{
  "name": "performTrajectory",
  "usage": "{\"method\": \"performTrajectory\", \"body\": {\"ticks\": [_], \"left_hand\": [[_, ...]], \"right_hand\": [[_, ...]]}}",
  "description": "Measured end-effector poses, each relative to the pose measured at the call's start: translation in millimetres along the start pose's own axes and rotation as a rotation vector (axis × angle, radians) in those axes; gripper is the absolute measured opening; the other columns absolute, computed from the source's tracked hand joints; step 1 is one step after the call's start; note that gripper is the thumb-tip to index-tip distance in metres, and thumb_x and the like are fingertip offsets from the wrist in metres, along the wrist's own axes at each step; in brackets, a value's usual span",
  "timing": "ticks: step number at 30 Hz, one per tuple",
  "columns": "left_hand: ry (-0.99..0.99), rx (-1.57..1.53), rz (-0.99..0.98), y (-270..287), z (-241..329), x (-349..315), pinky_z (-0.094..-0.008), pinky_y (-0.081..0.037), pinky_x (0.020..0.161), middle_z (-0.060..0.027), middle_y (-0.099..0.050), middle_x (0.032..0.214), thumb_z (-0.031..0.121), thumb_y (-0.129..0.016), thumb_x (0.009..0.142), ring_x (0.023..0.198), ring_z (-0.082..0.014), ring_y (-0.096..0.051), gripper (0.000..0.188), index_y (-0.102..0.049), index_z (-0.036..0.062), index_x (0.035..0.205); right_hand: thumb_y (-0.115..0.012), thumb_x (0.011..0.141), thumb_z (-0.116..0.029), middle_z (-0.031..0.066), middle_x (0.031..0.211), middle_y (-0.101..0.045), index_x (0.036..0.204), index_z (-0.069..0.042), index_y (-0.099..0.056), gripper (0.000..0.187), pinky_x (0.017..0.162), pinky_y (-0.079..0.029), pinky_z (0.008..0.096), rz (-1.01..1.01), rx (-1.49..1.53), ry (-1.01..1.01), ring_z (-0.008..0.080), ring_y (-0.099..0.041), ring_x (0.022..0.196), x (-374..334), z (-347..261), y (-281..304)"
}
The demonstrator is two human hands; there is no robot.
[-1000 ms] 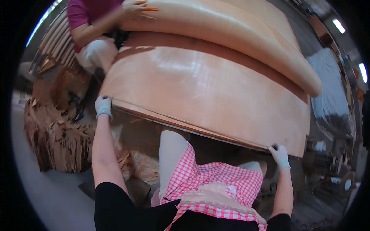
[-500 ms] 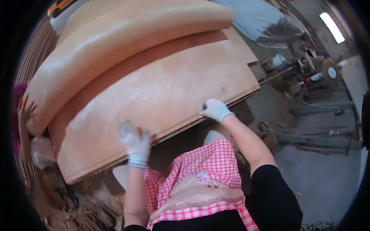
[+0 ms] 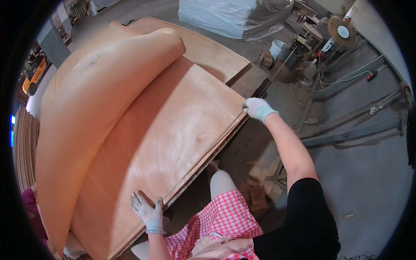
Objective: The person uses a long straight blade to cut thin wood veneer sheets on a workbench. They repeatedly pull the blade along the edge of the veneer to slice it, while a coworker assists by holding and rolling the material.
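A broad stack of thin wood veneer sheets (image 3: 186,117) lies before me, its near edge slanting from lower left to upper right. Over its left part, a large top veneer sheet (image 3: 91,99) is bent up and back in a wide curl. My left hand (image 3: 148,211), in a pale glove with dirty fingertips, rests on the flat veneer by the near edge, fingers spread. At the stack's right corner, my right hand (image 3: 261,109), also gloved, has its fingers curled round the veneer's edge. The fingertips' underside is hidden.
Another person's purple sleeve (image 3: 29,203) shows at the lower left. Behind lie more sheets (image 3: 208,47) and a plastic-wrapped bundle (image 3: 216,17). To the right are a white bucket (image 3: 277,48), a fan (image 3: 343,32) and a metal frame (image 3: 346,132). Wood scraps (image 3: 255,190) litter the floor.
My view has turned, so the stack now slants more steeply. My right hand has moved along the edge to the right corner. My left hand now lies flat on the veneer.
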State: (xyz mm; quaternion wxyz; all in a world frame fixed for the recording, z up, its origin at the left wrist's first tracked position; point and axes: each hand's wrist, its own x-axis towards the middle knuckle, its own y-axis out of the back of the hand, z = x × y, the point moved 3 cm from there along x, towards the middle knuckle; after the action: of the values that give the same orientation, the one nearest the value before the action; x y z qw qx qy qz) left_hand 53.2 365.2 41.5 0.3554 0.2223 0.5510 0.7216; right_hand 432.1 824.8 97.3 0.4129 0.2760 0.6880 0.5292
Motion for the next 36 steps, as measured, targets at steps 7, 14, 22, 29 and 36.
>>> {"method": "performTrajectory", "body": {"ticks": [7,14,22,29,36], "left_hand": [[-0.032,0.030,0.027,-9.4,-0.7,3.9,-0.0522,-0.013,0.125,-0.0244,-0.025,0.165,0.042,-0.077,0.080,0.153,-0.0401,-0.021,0.103,-0.026,0.0000,0.159],[-0.113,-0.341,0.116,-4.3,16.4,-48.7,-0.0479,-0.050,0.096,-0.0194,-0.068,0.117,0.024,-0.075,0.084,0.111,-0.0377,-0.063,0.039,-0.069,0.0047,0.117],[-0.424,-0.895,0.160,54.1,82.5,-83.9,-0.0394,-0.055,0.078,-0.0132,-0.069,0.095,0.013,-0.079,0.075,0.090,-0.0317,-0.066,0.025,-0.074,0.0060,0.098],[0.290,-1.259,0.357,71.5,-80.2,-103.5,-0.0303,-0.054,0.070,-0.0059,-0.072,0.084,0.003,-0.079,0.081,0.077,-0.0129,-0.066,0.007,-0.074,0.0023,0.086],[0.818,-0.609,0.964,138.9,-436.5,-171.2,-0.0295,-0.052,0.070,0.0013,-0.069,0.081,0.002,-0.074,0.082,0.074,-0.0097,-0.059,0.009,-0.077,0.0024,0.090]], "right_hand": [[-0.063,0.087,-0.024,0.0227,0.113,-0.071,0.102,-0.005,-0.077,0.028,0.094,-0.053,0.0463,0.214,0.315,-0.529,0.0401,-0.068,0.107,26.7,84.6,-55.5],[-0.063,0.097,-0.026,0.0267,0.107,-0.069,0.108,0.003,-0.067,0.032,0.090,-0.051,0.0469,0.698,0.650,-0.109,0.0447,-0.064,0.102,-63.0,-54.4,-72.6],[-0.065,0.093,-0.003,0.0202,0.138,-0.057,0.102,-0.001,-0.064,0.009,0.095,-0.049,0.0328,-0.038,1.218,0.512,0.0220,-0.061,0.115,-251.6,-334.5,-59.3],[-0.070,0.096,-0.015,0.0141,0.108,-0.072,0.119,0.002,-0.068,0.029,0.090,-0.055,0.0357,-0.176,0.870,0.593,0.0228,-0.069,0.100,-232.1,-399.5,-49.8],[-0.068,0.092,-0.014,0.0122,0.088,-0.074,0.099,0.004,-0.073,0.020,0.077,-0.054,0.0329,-0.249,0.472,0.319,0.0168,-0.067,0.080,-137.9,-314.3,-55.9]]}}
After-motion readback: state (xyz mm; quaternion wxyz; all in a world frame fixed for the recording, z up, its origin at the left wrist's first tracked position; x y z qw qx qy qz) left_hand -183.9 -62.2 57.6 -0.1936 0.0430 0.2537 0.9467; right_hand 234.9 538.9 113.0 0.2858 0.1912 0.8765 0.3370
